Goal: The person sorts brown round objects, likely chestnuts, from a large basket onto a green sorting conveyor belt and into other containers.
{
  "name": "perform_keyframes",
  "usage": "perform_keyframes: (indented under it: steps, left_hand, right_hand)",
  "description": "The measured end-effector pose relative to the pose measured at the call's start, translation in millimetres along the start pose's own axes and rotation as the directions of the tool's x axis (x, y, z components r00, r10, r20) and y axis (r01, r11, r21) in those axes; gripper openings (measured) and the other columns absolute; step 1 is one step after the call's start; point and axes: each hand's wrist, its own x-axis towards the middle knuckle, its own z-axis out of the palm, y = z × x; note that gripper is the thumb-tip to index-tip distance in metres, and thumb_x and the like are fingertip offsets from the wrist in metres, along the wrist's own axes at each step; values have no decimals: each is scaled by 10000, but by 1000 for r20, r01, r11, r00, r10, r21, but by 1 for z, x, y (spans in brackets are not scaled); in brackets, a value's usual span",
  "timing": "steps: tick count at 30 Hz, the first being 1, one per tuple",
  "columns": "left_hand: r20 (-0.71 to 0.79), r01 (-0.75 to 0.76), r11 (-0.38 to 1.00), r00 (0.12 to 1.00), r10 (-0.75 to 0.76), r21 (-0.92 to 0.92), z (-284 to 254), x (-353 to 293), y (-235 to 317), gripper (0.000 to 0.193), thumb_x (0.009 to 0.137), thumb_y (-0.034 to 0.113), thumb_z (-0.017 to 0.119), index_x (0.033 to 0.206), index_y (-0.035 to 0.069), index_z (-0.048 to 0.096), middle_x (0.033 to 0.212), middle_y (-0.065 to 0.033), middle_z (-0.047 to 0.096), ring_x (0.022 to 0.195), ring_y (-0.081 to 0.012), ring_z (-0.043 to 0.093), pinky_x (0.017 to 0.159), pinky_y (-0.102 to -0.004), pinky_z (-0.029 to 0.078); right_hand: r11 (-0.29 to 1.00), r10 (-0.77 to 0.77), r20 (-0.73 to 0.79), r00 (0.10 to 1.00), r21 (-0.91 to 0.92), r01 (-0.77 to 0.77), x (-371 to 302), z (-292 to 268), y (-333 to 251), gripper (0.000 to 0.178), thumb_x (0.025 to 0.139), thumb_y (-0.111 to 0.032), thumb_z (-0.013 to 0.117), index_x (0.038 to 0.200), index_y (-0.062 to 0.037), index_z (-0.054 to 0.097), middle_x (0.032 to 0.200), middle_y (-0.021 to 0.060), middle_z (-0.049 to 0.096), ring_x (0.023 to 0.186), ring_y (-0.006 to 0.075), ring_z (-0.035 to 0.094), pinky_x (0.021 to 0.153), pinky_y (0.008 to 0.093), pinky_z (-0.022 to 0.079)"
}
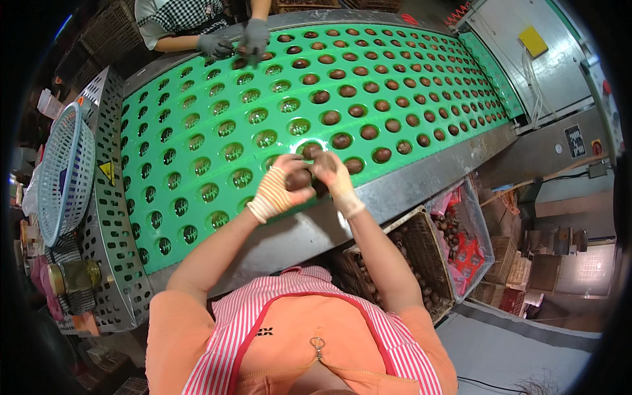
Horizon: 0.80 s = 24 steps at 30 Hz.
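My left hand [280, 187], in a striped cloth glove, grips a round brown fruit [298, 179] above the near edge of a green conveyor belt [197, 141] full of round pockets. My right hand [334, 178], gloved too, is closed on more brown fruits right beside it, fingers over the pockets at the belt's front. One fruit [312, 150] lies in the pocket just beyond my fingers. Pockets on the right half hold brown fruits; those on the left half hold none.
Across the belt another person's grey-gloved hands [237, 45] work at the far pockets. A wicker basket of brown fruits [421, 263] stands at my right hip. A blue plastic basket [62, 171] leans at the left on the perforated metal frame [108, 230]. A grey machine housing [546, 59] stands at the right.
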Motion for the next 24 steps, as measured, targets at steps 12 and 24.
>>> perform_keyframes:
  steps: [12,24]
  left_hand:
    - [-23,410,798,894,-447,441,-76,58,-67,689,649,425,829,1247,167,603,1394,-132,464,1155,-377,557,908,-456,519]
    - [27,-87,815,996,88,572,-91,111,-197,376,869,199,636,1238,146,590,1111,-109,577,1086,-341,533,936,-445,457]
  right_hand:
    - [508,-48,-112,993,-858,-73,198,62,-17,595,767,-513,664,1224,-134,625,1294,193,532,1097,353,599,942,462,473]
    - [518,-189,125,974,-830,207,139,24,-10,303,819,-231,724,1086,-97,672,1046,145,595,923,329,609,796,409,509]
